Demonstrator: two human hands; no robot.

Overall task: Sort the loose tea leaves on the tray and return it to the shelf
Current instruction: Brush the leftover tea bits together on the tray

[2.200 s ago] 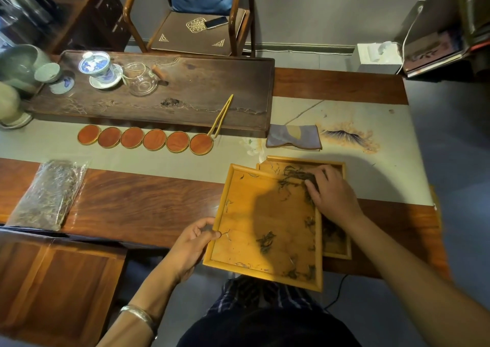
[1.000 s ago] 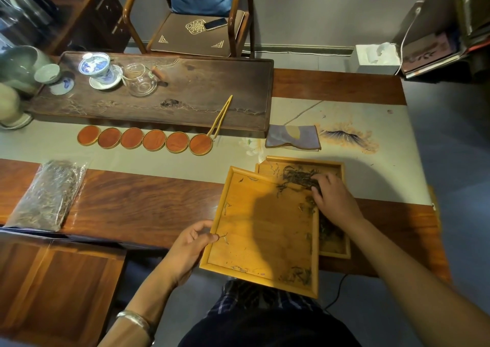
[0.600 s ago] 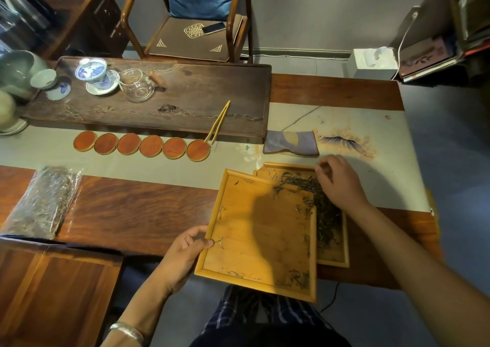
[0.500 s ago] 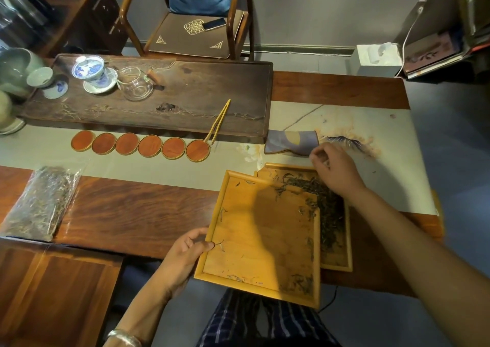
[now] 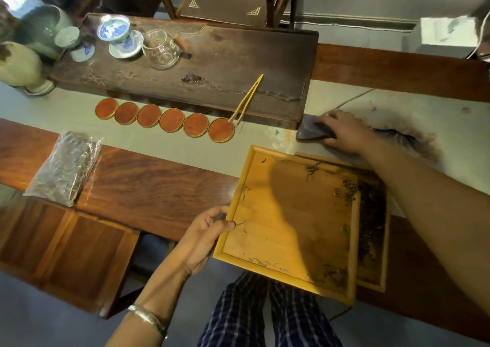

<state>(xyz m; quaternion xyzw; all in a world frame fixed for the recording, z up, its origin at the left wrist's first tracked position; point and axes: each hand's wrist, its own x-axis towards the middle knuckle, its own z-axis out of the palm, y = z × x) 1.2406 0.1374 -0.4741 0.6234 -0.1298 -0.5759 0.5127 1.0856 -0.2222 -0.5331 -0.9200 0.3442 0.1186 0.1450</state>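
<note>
A large bamboo tray (image 5: 265, 264) is held tilted at the table's near edge, its right side resting over a smaller bamboo tray (image 5: 381, 275). My left hand (image 5: 204, 238) grips the large tray's left rim, thumb on top. Dark loose tea leaves (image 5: 371, 214) lie heaped in the smaller tray, with a few strands left along the large tray's right side. My right hand (image 5: 342, 131) is up on the table runner, holding a folded grey-blue cloth (image 5: 310, 131).
A dark wooden tea board (image 5: 225, 62) carries a blue-and-white gaiwan (image 5: 116, 33), a glass pitcher (image 5: 161, 52) and bamboo tongs (image 5: 246, 100). Several round red coasters (image 5: 169, 119) line its front. A clear bag of tea (image 5: 66, 166) lies at the left. A chair stands behind.
My right hand has left the tea leaves in the smaller tray and moved up to the grey-blue cloth, taking hold of it. The left hand keeps its hold on the large tray.
</note>
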